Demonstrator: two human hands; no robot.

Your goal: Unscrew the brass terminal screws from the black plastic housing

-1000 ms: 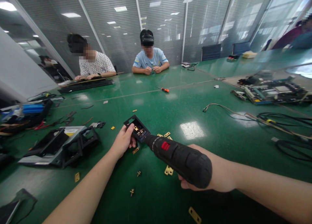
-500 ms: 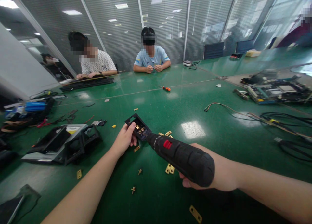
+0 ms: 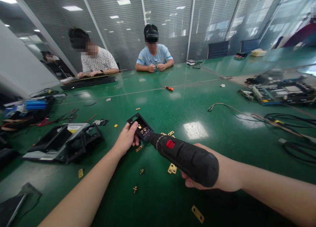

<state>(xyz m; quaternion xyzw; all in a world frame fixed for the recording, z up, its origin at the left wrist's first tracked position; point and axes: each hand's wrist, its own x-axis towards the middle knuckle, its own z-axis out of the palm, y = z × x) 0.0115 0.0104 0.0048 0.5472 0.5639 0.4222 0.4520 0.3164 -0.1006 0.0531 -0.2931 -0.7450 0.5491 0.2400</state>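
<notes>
A small black housing (image 3: 139, 116) with brass contacts inside sits tilted in my left hand (image 3: 128, 137), the thumb over its near edge and fingers beneath. My right hand (image 3: 191, 181) is wrapped round a black cordless drill (image 3: 185, 156) with a red switch on top. The drill's nose reaches the housing's right end; its bit tip is hidden. Loose brass plates (image 3: 172, 168) lie under and beside the drill, and another brass plate (image 3: 197, 214) is near the front edge. Two brass screws (image 3: 135, 189) rest between my forearms.
On the left are a black and grey frame (image 3: 64, 143) and a blue bundle (image 3: 36, 104). An orange screwdriver (image 3: 169, 88) lies farther off. Cables (image 3: 291, 121) and a circuit board (image 3: 286, 90) occupy the right. Two people sit across the green table (image 3: 158, 101).
Both hands, the housing and the drill keep nearly the same pose. The whole view has shifted very slightly.
</notes>
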